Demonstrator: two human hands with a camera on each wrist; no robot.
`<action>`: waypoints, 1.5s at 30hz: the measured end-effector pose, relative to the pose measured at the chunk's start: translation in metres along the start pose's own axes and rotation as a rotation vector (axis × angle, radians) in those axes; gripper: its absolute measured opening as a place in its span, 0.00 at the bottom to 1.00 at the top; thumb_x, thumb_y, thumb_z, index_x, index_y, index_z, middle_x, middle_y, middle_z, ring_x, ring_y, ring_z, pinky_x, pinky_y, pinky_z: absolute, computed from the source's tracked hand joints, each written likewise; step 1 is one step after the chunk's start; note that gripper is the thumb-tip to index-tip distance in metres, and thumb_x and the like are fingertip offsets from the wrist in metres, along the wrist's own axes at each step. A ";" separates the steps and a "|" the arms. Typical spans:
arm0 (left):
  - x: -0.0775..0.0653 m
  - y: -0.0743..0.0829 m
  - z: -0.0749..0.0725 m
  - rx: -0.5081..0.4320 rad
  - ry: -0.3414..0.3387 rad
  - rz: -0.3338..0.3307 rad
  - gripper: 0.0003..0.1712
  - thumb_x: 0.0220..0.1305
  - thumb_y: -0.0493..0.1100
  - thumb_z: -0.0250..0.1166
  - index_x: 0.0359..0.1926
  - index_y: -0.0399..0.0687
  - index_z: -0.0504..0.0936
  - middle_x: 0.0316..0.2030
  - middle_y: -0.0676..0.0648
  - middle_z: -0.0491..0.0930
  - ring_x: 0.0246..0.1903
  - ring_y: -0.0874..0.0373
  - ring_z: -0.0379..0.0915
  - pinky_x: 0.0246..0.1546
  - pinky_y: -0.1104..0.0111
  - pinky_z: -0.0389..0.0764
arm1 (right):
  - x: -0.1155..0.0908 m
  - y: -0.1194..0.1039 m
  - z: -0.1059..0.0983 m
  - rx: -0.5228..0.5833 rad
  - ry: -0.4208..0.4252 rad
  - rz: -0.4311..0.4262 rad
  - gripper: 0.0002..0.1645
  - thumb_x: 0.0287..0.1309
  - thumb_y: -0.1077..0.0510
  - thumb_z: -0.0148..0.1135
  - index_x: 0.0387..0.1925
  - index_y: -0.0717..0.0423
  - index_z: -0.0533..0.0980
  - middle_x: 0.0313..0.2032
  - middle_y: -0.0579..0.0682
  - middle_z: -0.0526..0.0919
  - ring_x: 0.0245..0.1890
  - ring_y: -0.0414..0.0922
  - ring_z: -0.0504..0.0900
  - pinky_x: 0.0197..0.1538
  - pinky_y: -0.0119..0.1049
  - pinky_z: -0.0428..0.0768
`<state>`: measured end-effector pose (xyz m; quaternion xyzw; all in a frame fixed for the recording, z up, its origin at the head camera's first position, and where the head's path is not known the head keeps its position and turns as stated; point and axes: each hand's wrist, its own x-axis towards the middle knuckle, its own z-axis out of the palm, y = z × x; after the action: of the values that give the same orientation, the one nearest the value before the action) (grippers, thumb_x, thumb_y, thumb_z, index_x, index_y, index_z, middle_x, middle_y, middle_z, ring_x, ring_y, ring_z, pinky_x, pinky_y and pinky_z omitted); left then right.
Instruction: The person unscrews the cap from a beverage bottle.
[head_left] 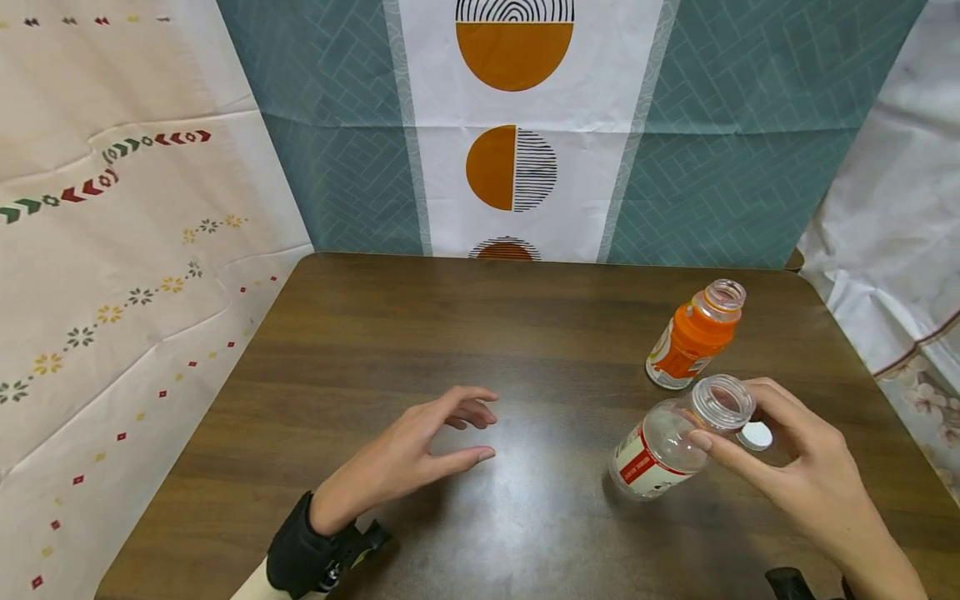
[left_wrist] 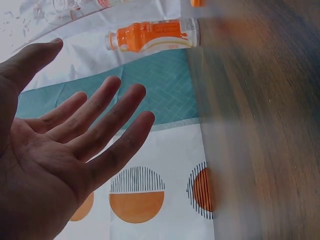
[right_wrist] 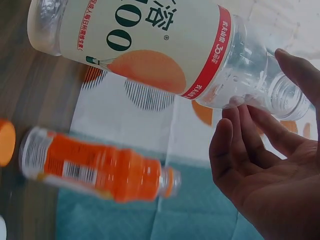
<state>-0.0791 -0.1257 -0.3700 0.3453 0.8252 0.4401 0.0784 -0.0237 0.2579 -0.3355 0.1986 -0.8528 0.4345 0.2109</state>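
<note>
My right hand holds a clear plastic bottle by the shoulder just below its neck, thumb on the near side and fingers behind. This bottle has an uncapped mouth and a pale label with a red band; it looks empty. In the right wrist view, the fingertips press against the clear bottle under its neck. To the left, my left hand hovers over the table, fingers loosely extended and holding nothing. Its palm shows in the left wrist view, the hand apart from any object.
An uncapped orange bottle stands upright behind the clear one. A white cap lies near my right fingers, and an orange cap shows in the right wrist view. Patterned cloths hang around the brown wooden table.
</note>
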 end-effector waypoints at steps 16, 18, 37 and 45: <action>0.002 -0.005 -0.003 0.009 -0.001 -0.003 0.29 0.68 0.54 0.64 0.66 0.67 0.65 0.51 0.62 0.79 0.52 0.67 0.76 0.55 0.64 0.78 | -0.020 0.019 -0.039 -0.151 0.116 0.204 0.26 0.41 0.78 0.72 0.46 0.64 0.80 0.41 0.38 0.80 0.39 0.29 0.77 0.47 0.15 0.70; 0.002 -0.005 -0.003 0.012 -0.005 -0.006 0.29 0.68 0.55 0.63 0.66 0.67 0.64 0.51 0.62 0.79 0.52 0.67 0.76 0.56 0.65 0.78 | -0.023 0.025 -0.044 -0.174 0.138 0.219 0.26 0.41 0.78 0.72 0.46 0.65 0.80 0.40 0.36 0.80 0.38 0.27 0.77 0.47 0.13 0.70; 0.002 -0.008 -0.003 0.014 0.002 -0.001 0.28 0.68 0.54 0.63 0.66 0.67 0.65 0.51 0.62 0.79 0.52 0.67 0.77 0.55 0.65 0.78 | -0.007 0.067 -0.079 -0.208 0.340 0.327 0.31 0.51 0.76 0.66 0.40 0.34 0.75 0.38 0.27 0.77 0.37 0.23 0.75 0.41 0.08 0.70; 0.002 -0.008 -0.003 0.001 -0.009 -0.006 0.29 0.69 0.54 0.63 0.67 0.66 0.64 0.51 0.61 0.79 0.52 0.67 0.76 0.55 0.64 0.78 | 0.023 0.083 -0.078 -0.234 0.316 0.353 0.26 0.57 0.67 0.67 0.43 0.29 0.73 0.38 0.25 0.73 0.34 0.22 0.71 0.38 0.08 0.68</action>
<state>-0.0857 -0.1298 -0.3742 0.3451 0.8261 0.4376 0.0832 -0.0717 0.3641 -0.3361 -0.0493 -0.8752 0.3885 0.2841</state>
